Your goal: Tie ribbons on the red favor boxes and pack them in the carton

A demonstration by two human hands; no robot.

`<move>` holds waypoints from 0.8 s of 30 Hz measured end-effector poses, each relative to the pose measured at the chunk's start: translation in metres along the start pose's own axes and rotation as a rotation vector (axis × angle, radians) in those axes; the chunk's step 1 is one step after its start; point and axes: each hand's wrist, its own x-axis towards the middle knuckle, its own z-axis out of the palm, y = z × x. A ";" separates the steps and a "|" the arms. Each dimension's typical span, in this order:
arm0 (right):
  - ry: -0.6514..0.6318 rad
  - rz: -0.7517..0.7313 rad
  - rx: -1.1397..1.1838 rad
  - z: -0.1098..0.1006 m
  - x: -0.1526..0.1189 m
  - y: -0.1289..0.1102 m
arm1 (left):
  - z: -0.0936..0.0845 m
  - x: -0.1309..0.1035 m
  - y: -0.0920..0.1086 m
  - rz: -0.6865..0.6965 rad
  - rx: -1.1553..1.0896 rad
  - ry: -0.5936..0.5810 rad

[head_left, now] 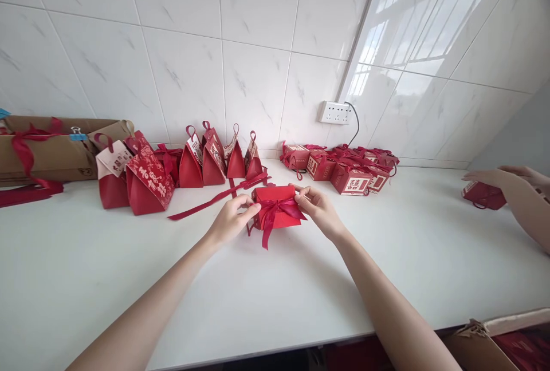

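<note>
A small red gift box [279,222] with a dark red ribbon bow [275,208] on top sits near the middle of the white table. My left hand [235,216] pinches the bow's left loop at the box's left side. My right hand [317,209] has its thumb and fingers closed on the ribbon at the box's upper right. A loose strip of red ribbon [206,201] lies on the table to the left, running behind the box.
Red peaked boxes [150,183] stand at the back left beside a cardboard box [55,159]. Bow-tied boxes [349,179] are grouped at the back right. Another person's hands [494,176] hold a box at far right. An open carton [476,348] is at bottom right.
</note>
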 end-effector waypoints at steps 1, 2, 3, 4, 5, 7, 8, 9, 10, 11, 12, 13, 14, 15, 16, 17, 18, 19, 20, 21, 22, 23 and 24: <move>0.000 0.002 -0.003 0.000 0.000 0.000 | 0.000 0.000 0.000 -0.003 0.003 0.001; 0.000 0.002 -0.006 0.000 0.000 -0.001 | 0.000 0.000 0.001 -0.006 0.006 0.002; 0.000 0.000 -0.007 0.000 0.000 -0.001 | 0.000 0.000 0.001 -0.009 0.008 0.002; -0.002 -0.003 -0.006 0.000 0.000 0.000 | 0.000 0.000 0.001 -0.010 0.006 0.001; -0.004 -0.008 -0.003 0.000 0.000 0.000 | 0.000 -0.001 0.002 -0.010 0.002 -0.002; -0.005 -0.022 0.001 -0.001 0.000 0.001 | 0.001 -0.002 0.003 -0.010 -0.019 -0.012; -0.006 -0.027 -0.001 -0.001 0.000 0.001 | 0.001 -0.002 0.003 -0.014 -0.035 -0.010; -0.005 -0.032 -0.003 0.000 0.000 0.001 | 0.002 -0.003 0.003 -0.017 -0.053 0.007; -0.006 -0.037 -0.006 0.000 -0.001 0.001 | 0.003 -0.003 0.002 -0.023 -0.074 0.039; -0.009 -0.041 -0.010 0.001 -0.001 0.001 | 0.005 -0.003 0.002 -0.033 -0.097 0.083; -0.014 -0.046 -0.012 0.003 -0.002 0.001 | 0.006 -0.003 0.002 -0.045 -0.117 0.129; -0.022 -0.052 -0.013 0.005 -0.002 0.001 | 0.008 -0.003 0.002 -0.057 -0.130 0.168; -0.032 -0.061 -0.015 0.007 -0.002 0.001 | 0.010 -0.003 0.002 -0.067 -0.136 0.195; -0.040 -0.069 -0.018 0.009 -0.003 0.001 | 0.012 -0.003 0.003 -0.076 -0.133 0.210; -0.044 -0.077 -0.023 0.011 -0.003 0.001 | 0.013 -0.003 0.004 -0.084 -0.125 0.212; -0.045 -0.081 -0.028 0.013 -0.004 0.002 | 0.014 -0.004 0.006 -0.093 -0.120 0.202; -0.044 -0.082 -0.032 0.015 -0.004 0.002 | 0.014 -0.005 0.007 -0.104 -0.124 0.184; -0.042 -0.078 -0.037 0.016 -0.005 0.002 | 0.014 -0.006 0.009 -0.117 -0.135 0.157; -0.037 -0.072 -0.043 0.016 -0.005 0.002 | 0.014 -0.007 0.010 -0.130 -0.151 0.130; -0.029 -0.064 -0.059 0.016 -0.005 0.001 | 0.014 -0.007 0.011 -0.138 -0.169 0.107; -0.022 -0.059 -0.094 0.015 -0.006 0.001 | 0.013 -0.008 0.012 -0.143 -0.182 0.093; -0.020 -0.057 -0.154 0.014 -0.006 0.000 | 0.012 -0.008 0.012 -0.143 -0.187 0.093; -0.028 -0.054 -0.228 0.012 -0.006 -0.001 | 0.012 -0.008 0.012 -0.139 -0.187 0.099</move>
